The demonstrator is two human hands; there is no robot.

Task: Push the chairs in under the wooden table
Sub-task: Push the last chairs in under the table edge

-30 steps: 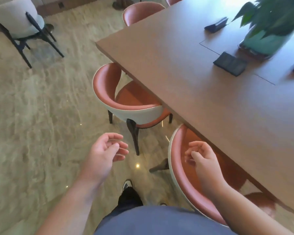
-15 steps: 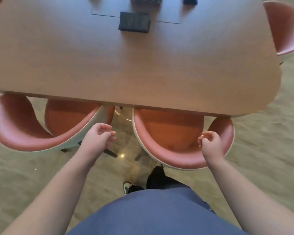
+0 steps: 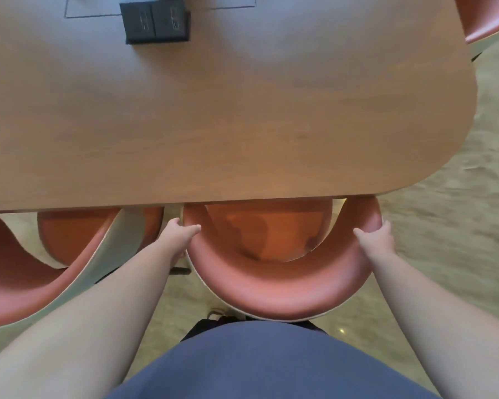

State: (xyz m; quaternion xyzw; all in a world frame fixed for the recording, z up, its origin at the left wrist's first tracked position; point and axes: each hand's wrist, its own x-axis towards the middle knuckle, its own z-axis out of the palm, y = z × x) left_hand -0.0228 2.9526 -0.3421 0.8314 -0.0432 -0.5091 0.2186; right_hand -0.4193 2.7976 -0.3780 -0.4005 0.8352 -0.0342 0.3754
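Head view: the left hand (image 3: pixel 182 236) grasps the left end of the chair (image 3: pixel 274 289) backrest, thumb over the inner face, fingers curled round the outer rim. The right hand (image 3: pixel 376 237) grasps the right end of the same backrest, thumb on the inner face, fingers wrapped over the edge. The chair stands directly before the person, its orange seat partly beneath the edge of the surface (image 3: pixel 228 116), its curved back outside it and touching the person's blue garment (image 3: pixel 257 367). A second chair (image 3: pixel 26 280) stands just beside it on the left, seat partly under the surface, backrest angled outward. A third chair (image 3: pixel 487 18) shows at the far right corner. A dark block (image 3: pixel 156 21) lies on the surface near the far edge, beside an inset panel outline. The floor (image 3: pixel 458 226) is pale and mottled.
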